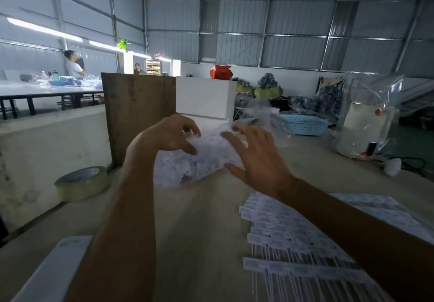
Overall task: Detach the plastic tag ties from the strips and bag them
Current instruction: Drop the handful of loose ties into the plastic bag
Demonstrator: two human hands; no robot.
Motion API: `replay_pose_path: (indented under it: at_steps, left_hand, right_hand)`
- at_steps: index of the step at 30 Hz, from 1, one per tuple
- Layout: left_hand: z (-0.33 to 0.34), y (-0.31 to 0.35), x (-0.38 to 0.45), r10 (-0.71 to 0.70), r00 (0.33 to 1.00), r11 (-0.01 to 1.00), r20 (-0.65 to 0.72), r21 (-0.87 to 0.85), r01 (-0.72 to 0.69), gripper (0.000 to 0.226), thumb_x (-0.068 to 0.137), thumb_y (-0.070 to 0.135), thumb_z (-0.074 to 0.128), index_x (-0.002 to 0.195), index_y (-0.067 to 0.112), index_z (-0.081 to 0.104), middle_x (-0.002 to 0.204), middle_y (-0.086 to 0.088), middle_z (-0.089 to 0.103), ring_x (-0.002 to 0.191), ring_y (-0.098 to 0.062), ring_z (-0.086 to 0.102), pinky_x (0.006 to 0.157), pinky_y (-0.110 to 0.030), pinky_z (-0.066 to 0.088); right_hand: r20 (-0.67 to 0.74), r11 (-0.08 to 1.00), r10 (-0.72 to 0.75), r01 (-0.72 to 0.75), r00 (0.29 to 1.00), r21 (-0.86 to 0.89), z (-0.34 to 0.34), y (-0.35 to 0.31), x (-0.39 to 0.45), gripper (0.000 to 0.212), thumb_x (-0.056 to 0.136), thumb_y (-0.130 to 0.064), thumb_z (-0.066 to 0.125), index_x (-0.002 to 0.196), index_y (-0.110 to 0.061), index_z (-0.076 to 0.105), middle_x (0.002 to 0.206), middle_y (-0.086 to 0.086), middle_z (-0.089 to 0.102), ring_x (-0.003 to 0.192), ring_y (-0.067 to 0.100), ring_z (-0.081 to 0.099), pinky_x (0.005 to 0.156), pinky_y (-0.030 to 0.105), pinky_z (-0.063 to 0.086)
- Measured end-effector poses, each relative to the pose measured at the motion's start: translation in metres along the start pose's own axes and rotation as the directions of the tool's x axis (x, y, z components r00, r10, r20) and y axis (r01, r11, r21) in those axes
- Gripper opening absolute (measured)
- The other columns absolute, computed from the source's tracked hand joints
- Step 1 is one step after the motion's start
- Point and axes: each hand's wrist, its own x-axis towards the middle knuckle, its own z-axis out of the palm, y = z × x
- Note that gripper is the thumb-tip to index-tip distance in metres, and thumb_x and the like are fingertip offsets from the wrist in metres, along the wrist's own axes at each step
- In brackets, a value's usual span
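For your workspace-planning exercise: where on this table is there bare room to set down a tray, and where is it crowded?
Free: the bare wooden tabletop between the left forearm and the spread white tag-tie strips, and the stretch beside the beige tape roll. Crowded: the far middle, where both hands meet the clear bag of loose ties.

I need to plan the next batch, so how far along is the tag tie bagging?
Done: a clear bag already holds a heap of loose ties. In hand: the left hand grips its top edge, while the right hand is spread open beside it. Left: many tie strips lie stacked on the table.
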Motion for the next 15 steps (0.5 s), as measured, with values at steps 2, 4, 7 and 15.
replay_pose_path:
  at_steps: [2, 4, 7, 15]
  left_hand:
    - [-0.005, -0.003, -0.004, -0.031, 0.996, 0.998, 0.084, 0.053, 0.027, 0.047, 0.069, 0.025, 0.089, 0.111, 0.018, 0.069, 0.116, -0.003, 0.061, 0.107, -0.021, 0.057, 0.097, -0.042, 0.05]
    - [-0.008, -0.004, -0.01, -0.049, 0.996, 0.998, 0.07, 0.041, 0.046, 0.043, 0.07, 0.03, 0.088, 0.107, 0.015, 0.073, 0.11, -0.004, 0.065, 0.101, -0.022, 0.059, 0.093, -0.043, 0.051]
    - [-0.006, 0.0, -0.016, -0.029, 0.989, 0.99, -0.147, -0.144, 0.007, 0.021, 0.072, 0.023, 0.087, 0.087, 0.012, 0.078, 0.084, -0.004, 0.073, 0.083, -0.021, 0.068, 0.08, -0.043, 0.056]
    - [-0.008, -0.002, 0.0, -0.162, 0.522, 0.976, -0.837, -0.058, 0.21, 0.02, 0.094, 0.019, 0.06, 0.101, 0.005, 0.072, 0.107, -0.023, 0.068, 0.103, -0.038, 0.063, 0.086, -0.048, 0.053]
  right_hand:
    - [0.24, 0.993, 0.106, -0.117, 0.965, 0.032, 0.0, 0.013, -0.011, 0.046, 0.094, -0.035, 0.06, 0.137, -0.023, 0.049, 0.135, 0.008, 0.053, 0.12, 0.026, 0.05, 0.1, 0.043, 0.043]
    - [0.399, 0.98, 0.038, -0.111, 0.916, 0.162, 0.0, 0.013, -0.026, 0.018, 0.099, -0.025, 0.051, 0.111, -0.024, 0.064, 0.111, 0.003, 0.065, 0.1, 0.023, 0.06, 0.087, 0.041, 0.05]
    - [0.387, 0.98, -0.097, 0.021, 0.917, 0.197, -0.002, -0.002, -0.046, 0.021, 0.1, -0.022, 0.048, 0.103, -0.018, 0.069, 0.103, 0.005, 0.066, 0.096, 0.027, 0.061, 0.076, 0.039, 0.051]
    - [0.249, 0.935, -0.238, 0.152, 0.939, 0.32, -0.045, -0.032, -0.103, 0.046, 0.098, -0.029, 0.056, 0.143, -0.019, 0.05, 0.149, 0.009, 0.048, 0.135, 0.024, 0.047, 0.111, 0.037, 0.035]
